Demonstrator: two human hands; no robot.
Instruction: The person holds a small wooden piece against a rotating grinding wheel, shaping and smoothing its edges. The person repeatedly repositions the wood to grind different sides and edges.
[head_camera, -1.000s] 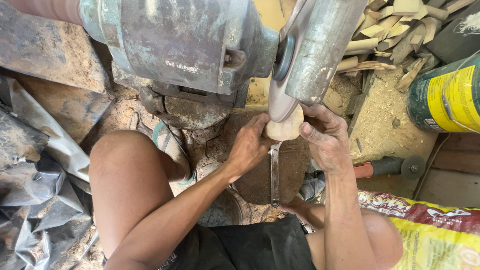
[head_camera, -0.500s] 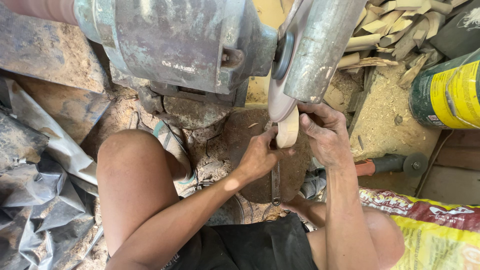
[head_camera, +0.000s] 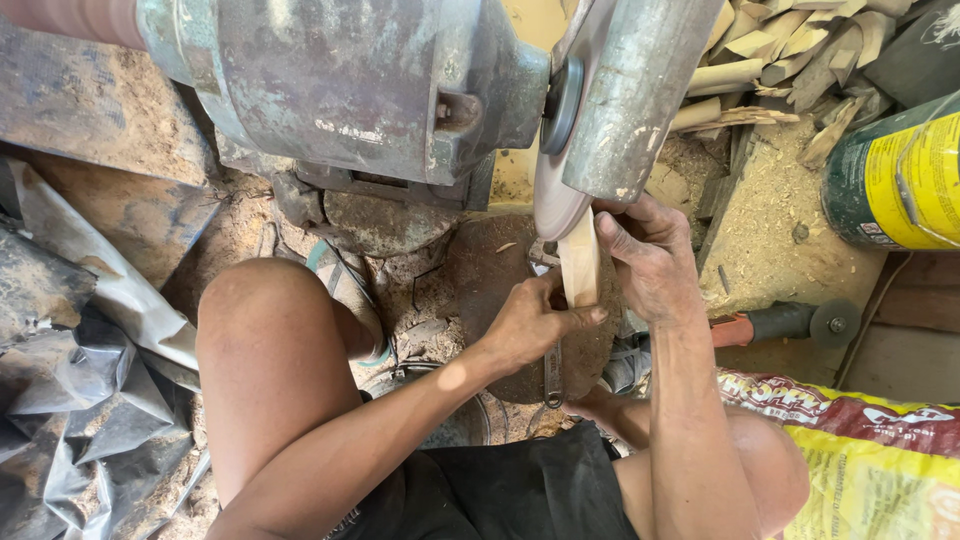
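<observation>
A pale wooden piece (head_camera: 579, 262), flat and held on edge, is pressed up against the round sanding disc (head_camera: 556, 195) of a large grey bench motor (head_camera: 370, 85). My left hand (head_camera: 532, 318) grips its lower end from the left with the thumb across it. My right hand (head_camera: 651, 258) holds its upper right side, fingers curled close to the disc's metal guard (head_camera: 634, 95). Below the hands a metal wrench (head_camera: 552, 372) lies on the dirt.
My bare knee (head_camera: 262, 330) is at the left. Crumpled grey plastic (head_camera: 70, 380) covers the far left. Wood offcuts (head_camera: 790, 50) pile at the upper right beside a green and yellow can (head_camera: 895, 170). An orange-handled tool (head_camera: 780, 324) and a printed sack (head_camera: 860, 450) lie right.
The wooden piece has been turned from its broad rounded face to stand on edge against the disc. Both hands shifted their grip slightly with it.
</observation>
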